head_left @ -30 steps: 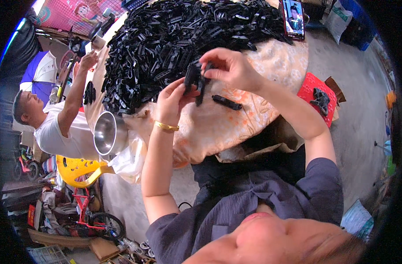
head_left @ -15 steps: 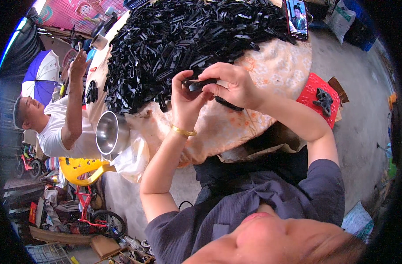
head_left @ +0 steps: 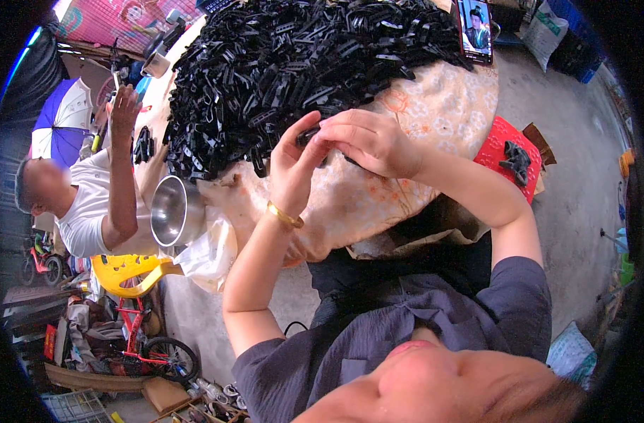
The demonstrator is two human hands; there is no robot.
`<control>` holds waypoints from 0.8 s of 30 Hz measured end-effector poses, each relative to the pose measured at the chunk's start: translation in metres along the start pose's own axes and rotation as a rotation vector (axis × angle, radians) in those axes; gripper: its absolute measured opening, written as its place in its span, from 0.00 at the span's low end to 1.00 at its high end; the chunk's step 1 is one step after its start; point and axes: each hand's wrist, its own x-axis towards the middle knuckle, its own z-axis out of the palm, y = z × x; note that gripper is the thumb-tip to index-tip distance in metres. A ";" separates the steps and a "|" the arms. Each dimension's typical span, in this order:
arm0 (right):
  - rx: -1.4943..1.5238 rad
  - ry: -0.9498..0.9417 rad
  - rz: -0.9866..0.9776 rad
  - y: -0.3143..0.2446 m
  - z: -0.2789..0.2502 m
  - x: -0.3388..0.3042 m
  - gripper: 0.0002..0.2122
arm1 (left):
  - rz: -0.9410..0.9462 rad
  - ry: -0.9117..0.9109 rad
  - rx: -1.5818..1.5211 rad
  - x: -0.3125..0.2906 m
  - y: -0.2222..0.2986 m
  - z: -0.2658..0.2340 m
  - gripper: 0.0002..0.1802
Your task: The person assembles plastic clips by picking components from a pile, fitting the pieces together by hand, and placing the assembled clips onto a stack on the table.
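A small black plastic piece (head_left: 307,135) is between my hands over the near edge of the heap, mostly covered by fingers. My left hand (head_left: 292,163), with a gold bangle at the wrist, is closed on it with thumb and fingers. Reaching in from the right, my right hand (head_left: 375,143) has its fingertips pressed together at the same piece, against the left hand's fingers. Beyond them spreads a large heap of long, slotted black plastic pieces (head_left: 265,77) on a patterned tablecloth (head_left: 442,113).
A steel bowl (head_left: 172,211) sits at the table's left edge beside a white plastic bag (head_left: 213,254). Across the left side is another person (head_left: 100,201) with a hand raised. A phone (head_left: 475,32) stands at the far right, and a red stool (head_left: 505,148) holds a dark object.
My hands have drawn closer together, and the fingers now cover more of the black plastic piece. The other person's raised arm has shifted slightly.
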 end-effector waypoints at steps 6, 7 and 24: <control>0.156 0.060 0.352 0.005 -0.005 0.007 0.19 | 0.115 -0.035 0.038 0.001 0.002 0.001 0.19; 0.368 -0.103 0.524 0.008 -0.009 0.006 0.19 | 0.166 -0.057 0.184 0.001 0.003 0.001 0.19; 0.466 -0.904 0.350 -0.045 -0.107 -0.027 0.10 | 0.437 0.203 1.303 0.003 -0.003 -0.001 0.13</control>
